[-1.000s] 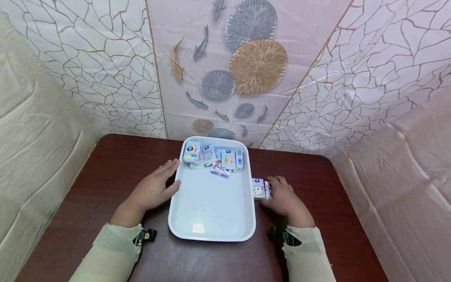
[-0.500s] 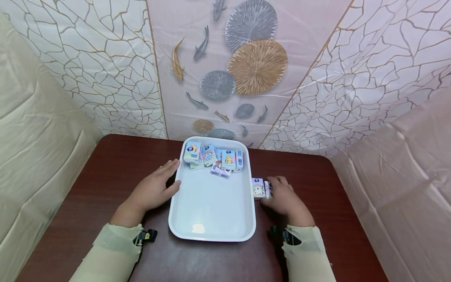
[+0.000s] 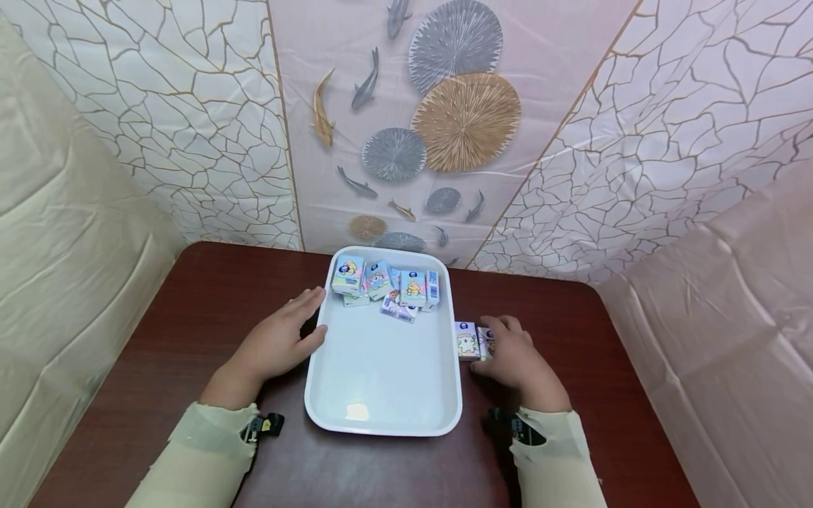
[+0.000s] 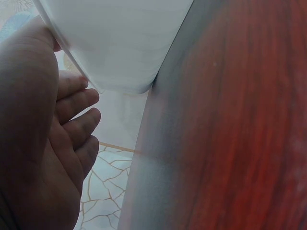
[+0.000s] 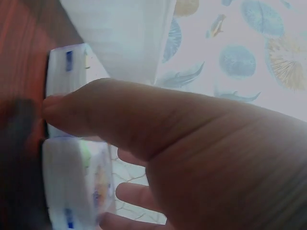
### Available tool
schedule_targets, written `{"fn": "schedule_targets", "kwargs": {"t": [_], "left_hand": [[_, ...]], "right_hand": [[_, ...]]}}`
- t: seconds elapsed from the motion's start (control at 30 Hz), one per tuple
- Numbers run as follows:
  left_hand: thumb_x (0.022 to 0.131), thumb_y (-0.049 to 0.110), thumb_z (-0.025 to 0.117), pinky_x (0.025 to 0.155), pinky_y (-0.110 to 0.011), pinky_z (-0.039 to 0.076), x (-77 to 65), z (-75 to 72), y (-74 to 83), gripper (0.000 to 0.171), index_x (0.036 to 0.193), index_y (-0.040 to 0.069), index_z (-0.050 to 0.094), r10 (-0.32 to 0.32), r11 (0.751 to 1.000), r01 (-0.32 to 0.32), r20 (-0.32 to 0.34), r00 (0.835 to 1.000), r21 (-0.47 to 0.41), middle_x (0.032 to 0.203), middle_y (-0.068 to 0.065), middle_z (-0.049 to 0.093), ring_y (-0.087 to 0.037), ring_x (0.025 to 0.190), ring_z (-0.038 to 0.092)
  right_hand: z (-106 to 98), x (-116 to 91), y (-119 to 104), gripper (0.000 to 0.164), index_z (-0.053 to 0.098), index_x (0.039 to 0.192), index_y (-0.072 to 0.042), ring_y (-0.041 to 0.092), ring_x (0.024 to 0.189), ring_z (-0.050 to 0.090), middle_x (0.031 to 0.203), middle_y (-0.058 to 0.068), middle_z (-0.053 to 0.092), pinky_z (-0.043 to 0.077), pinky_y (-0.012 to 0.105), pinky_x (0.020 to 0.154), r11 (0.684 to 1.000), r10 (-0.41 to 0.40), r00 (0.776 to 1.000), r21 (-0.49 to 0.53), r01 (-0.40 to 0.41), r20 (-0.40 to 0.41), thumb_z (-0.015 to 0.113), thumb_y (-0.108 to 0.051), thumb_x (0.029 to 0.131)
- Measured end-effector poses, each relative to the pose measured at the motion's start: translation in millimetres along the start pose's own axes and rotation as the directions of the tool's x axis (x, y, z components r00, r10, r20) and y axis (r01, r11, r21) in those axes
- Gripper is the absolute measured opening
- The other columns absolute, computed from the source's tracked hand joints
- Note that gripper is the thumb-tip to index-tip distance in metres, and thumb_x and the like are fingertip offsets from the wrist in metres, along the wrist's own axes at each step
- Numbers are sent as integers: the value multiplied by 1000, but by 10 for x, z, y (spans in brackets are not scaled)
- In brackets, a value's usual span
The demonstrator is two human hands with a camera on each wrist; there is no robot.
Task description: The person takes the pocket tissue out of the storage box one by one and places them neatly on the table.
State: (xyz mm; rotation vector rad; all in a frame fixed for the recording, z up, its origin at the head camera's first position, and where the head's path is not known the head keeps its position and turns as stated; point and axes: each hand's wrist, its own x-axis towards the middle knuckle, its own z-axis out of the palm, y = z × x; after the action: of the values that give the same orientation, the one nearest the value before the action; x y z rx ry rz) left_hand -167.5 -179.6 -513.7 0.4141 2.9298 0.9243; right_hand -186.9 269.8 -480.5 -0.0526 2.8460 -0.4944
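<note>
A white tray (image 3: 384, 374) lies on the table, with several small tissue packs (image 3: 413, 288) in cartoon-printed wrapping heaped at its far end. My left hand (image 3: 272, 342) rests against the tray's left rim, fingers and thumb extended; in the left wrist view the fingertips (image 4: 86, 96) hang beside the tray wall. Right of the tray, two more tissue packs stand side by side, one pale purple (image 3: 467, 341) next to the tray wall. The other tissue pack (image 3: 485, 340) is partly covered by my right hand (image 3: 513, 358), thumb at its near end and fingers round its far end.
The dark red-brown table (image 3: 394, 473) ends at a patterned cloth wall (image 3: 457, 141) behind the tray. Beige cloth hangs at the left (image 3: 70, 190) and right (image 3: 718, 310). Each wrist bears a dark strapped device.
</note>
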Motion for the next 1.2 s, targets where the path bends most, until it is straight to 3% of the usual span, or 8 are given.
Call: {"fn": "schedule_targets", "kwargs": {"t": [0.27,0.53,0.83,1.2], "left_hand": [[114,44,63,138,-62,33,-7,8,7,78,179,16,32,-2,1000,2,-1,1000,-1,187,-7,31,-35,173,30],[114,45,62,138,-62,32,-5,18,-2,78,179,16,31,-3,1000,3,-2,1000,-2,187,-7,31,-35,173,30],[114,45,61,138,-63,33,3,13,-7,78,179,16,32,1,1000,-1,-1,1000,-1,186,-7,31,-35,173,30],[114,44,61,139,-62,32,4,10,-15,78,179,16,31,6,1000,-6,-7,1000,-4,186,-9,32,-35,173,30]], "right_hand": [[-132,-97,-89,96,46,172,-15,56,153,41,177,26,31,54,76,114,998,-66,996,-4,66,-68,93,-34,89],[-262,-206,-267,87,50,169,-13,55,151,46,174,24,39,57,72,113,982,-187,967,-6,189,-174,90,-29,93],[-336,-214,-479,80,54,166,-15,46,153,49,172,18,44,57,68,116,972,-221,965,46,230,-142,89,-28,95],[-369,-55,-768,76,58,162,-11,39,146,57,168,16,49,60,60,115,962,-263,958,44,270,-117,89,-27,95]]}}
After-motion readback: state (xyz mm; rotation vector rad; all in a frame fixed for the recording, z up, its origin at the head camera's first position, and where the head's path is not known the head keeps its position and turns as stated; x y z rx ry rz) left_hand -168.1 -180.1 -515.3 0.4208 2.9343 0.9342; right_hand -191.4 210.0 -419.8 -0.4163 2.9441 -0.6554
